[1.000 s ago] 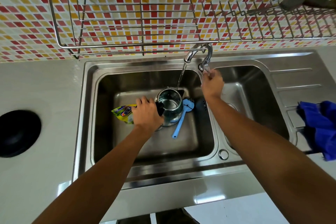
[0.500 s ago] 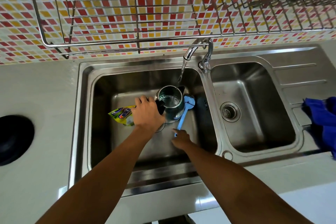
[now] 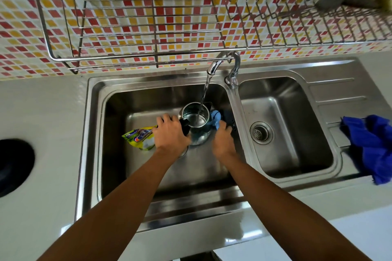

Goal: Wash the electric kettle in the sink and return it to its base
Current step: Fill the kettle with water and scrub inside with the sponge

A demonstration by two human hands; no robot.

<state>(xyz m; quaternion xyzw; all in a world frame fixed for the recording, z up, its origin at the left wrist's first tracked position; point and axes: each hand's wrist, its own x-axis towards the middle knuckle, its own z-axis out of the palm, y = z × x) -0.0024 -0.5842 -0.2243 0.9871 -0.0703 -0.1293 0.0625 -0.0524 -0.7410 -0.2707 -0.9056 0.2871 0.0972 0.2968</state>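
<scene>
A steel electric kettle (image 3: 196,121) stands upright with its lid open in the left basin of the sink (image 3: 93,133). Water from the faucet (image 3: 214,65) streams into it. My left hand (image 3: 170,133) grips the kettle's black handle on its left side. To the kettle's right, my right hand (image 3: 222,142) is closed around a light blue brush (image 3: 215,117); only the brush head shows above the fingers. The black round kettle base (image 3: 12,165) lies on the counter at the far left.
A yellow-green detergent pouch (image 3: 140,136) lies in the left basin beside my left hand. The right basin (image 3: 286,133) has a drain strainer. A blue cloth (image 3: 373,144) sits on the drainboard. A wire dish rack (image 3: 148,27) hangs overhead on the tiled wall.
My right hand left the faucet handle, dropped to the brush's handle end, then moved up beside the kettle with the brush. The left hand stayed on the kettle handle while water kept running.
</scene>
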